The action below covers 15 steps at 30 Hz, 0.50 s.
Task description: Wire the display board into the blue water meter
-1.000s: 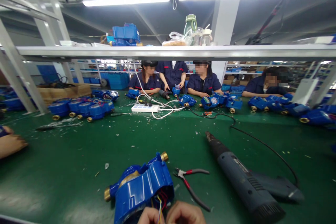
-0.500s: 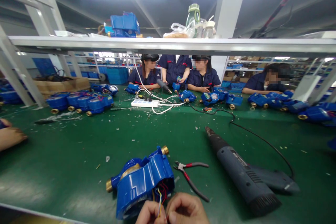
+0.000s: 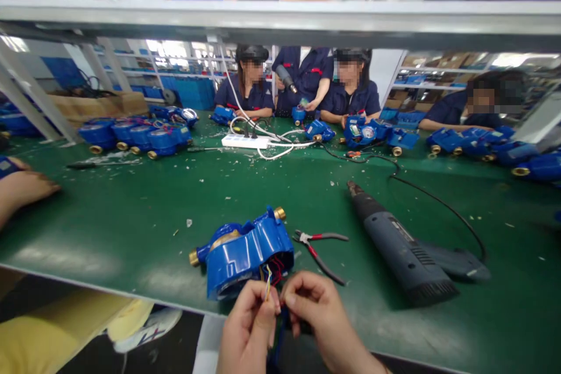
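A blue water meter point(image 3: 245, 251) with brass end fittings lies tilted at the bench's near edge. Thin coloured wires point(image 3: 268, 278) come out of its open housing. Pinched between thumb and fingers of my left hand point(image 3: 250, 321) are the wire ends. My right hand point(image 3: 313, 310) is closed close beside it, fingertips almost touching the left ones; what it pinches is too small to make out. Just beyond my right hand lie cutting pliers point(image 3: 318, 248) with red and grey handles, spread apart. Farther right rests a dark heat gun point(image 3: 403, 251), nozzle pointing away.
A white power strip point(image 3: 245, 141) with tangled cables sits mid-bench. Several blue meters point(image 3: 162, 141) stand along the back. Co-workers point(image 3: 304, 79) sit and stand opposite; another person's hand point(image 3: 26, 187) rests at left. A shelf point(image 3: 280, 14) spans above the bench point(image 3: 131, 245).
The view has tilted downward, so the bench appears higher and more of both hands shows. My hands stay together at the wires. Across the bench, a standing co-worker has raised a heat gun.
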Each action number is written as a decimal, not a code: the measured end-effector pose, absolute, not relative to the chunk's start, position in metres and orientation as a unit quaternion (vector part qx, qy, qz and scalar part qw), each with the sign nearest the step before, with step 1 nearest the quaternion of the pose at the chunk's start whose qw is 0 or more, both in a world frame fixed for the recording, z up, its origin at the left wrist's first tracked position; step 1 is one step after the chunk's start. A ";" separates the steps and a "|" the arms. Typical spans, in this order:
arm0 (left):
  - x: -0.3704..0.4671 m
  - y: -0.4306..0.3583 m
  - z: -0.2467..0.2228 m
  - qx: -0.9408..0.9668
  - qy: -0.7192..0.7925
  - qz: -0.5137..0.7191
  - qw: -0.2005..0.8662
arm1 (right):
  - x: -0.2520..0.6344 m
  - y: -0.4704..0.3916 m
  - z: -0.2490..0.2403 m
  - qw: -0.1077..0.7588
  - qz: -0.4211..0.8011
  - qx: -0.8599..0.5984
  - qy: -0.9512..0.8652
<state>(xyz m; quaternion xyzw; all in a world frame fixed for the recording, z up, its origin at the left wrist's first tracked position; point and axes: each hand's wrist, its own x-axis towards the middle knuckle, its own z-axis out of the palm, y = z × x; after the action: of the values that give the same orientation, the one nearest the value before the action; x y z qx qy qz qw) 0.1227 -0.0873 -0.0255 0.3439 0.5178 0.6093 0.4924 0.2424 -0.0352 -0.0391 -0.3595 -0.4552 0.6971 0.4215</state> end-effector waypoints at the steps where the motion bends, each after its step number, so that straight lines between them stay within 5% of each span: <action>1: 0.122 -0.087 -0.022 0.346 0.517 0.611 0.489 | 0.243 -0.036 -0.036 0.422 0.692 -0.367 -0.457; 10: 0.118 -0.085 -0.011 0.287 0.489 0.642 0.516 | 0.254 -0.043 -0.033 0.410 0.664 -0.353 -0.516; 15: 0.118 -0.087 -0.010 0.285 0.479 0.641 0.527 | 0.258 -0.045 -0.032 0.409 0.544 -0.402 -0.613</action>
<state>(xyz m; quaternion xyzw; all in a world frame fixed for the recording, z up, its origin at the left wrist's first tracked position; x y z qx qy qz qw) 0.1175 -0.0875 -0.0097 0.2854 0.4795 0.6414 0.5265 0.2576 -0.0446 -0.0317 -0.4019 -0.6129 0.5435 0.4091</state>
